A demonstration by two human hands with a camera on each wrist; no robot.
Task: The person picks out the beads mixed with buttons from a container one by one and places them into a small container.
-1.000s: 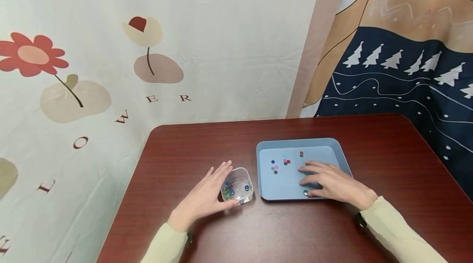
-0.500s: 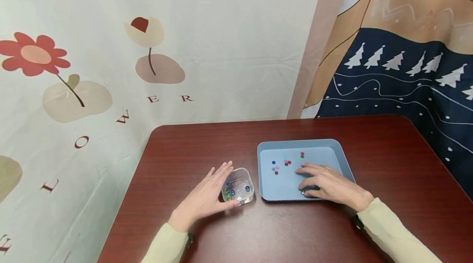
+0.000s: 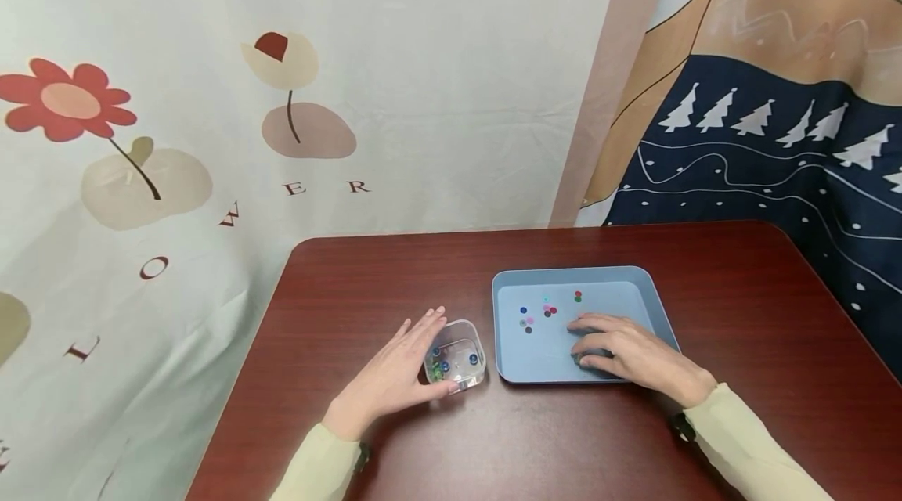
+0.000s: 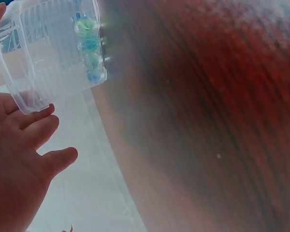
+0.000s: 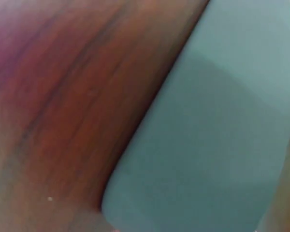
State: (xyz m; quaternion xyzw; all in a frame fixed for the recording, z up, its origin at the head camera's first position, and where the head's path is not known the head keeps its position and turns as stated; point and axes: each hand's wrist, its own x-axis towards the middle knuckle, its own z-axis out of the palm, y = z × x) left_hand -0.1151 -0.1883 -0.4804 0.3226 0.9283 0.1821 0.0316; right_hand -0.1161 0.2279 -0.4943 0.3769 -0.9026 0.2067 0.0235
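In the head view my left hand (image 3: pixel 395 376) spans a clear plastic box (image 3: pixel 458 377), thumb at its near side and fingers along its far left side. Blue and green glass marbles (image 3: pixel 474 359) lie inside the box. The left wrist view shows the box wall (image 4: pixel 48 53) close up, the lower fingers spread beside it. Over the light blue tray (image 3: pixel 507 364), my right hand (image 3: pixel 627 348) pinches a marble (image 3: pixel 576 358) between thumb and index finger at the tray floor. Most of that marble is hidden. The right wrist view shows only the tray's side (image 5: pixel 208 121), no fingers.
Several small coloured round pieces (image 3: pixel 547 311) lie scattered in the tray's left half. The box stands just left of the tray on a dark red wooden table (image 3: pixel 395 274). Printed curtains (image 3: pixel 437 94) hang behind the table's far edge.
The right hand's thumb and index finger have closed over the marble, which showed more plainly a second ago. The left hand and the box have stayed in place.
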